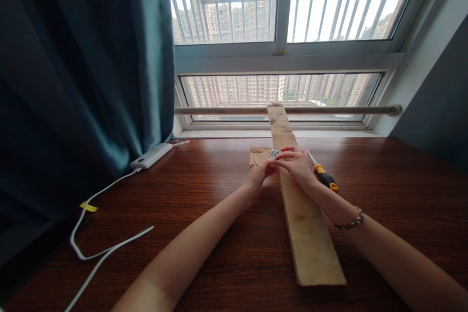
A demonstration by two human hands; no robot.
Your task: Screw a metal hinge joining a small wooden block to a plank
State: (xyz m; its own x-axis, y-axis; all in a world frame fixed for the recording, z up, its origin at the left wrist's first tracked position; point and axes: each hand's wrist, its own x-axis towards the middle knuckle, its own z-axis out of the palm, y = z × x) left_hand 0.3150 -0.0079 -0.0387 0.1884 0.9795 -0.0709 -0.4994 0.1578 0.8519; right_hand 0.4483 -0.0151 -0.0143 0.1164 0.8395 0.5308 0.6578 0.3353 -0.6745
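A long wooden plank (307, 224) lies lengthwise on the dark wooden surface, its far end reaching toward the window. Left of it is a short piece of wood (258, 155). A small silvery metal piece, which looks like a hinge (274, 154), sits where the two meet. My left hand (261, 173) is closed in a pinch at the hinge's near edge. My right hand (297, 163) rests over the plank, its fingertips closed on the hinge from the right. Anything smaller between the fingertips is hidden. Just right of my right hand lies a screwdriver (325, 178) with a yellow and black handle.
On the left, a white power bank or adapter (151, 156) with a white cable (95, 253) lies by the blue curtain (146, 58). A yellow tag (88, 206) is near the cable. Behind the surface, a horizontal rail (329, 110) crosses before the barred window.
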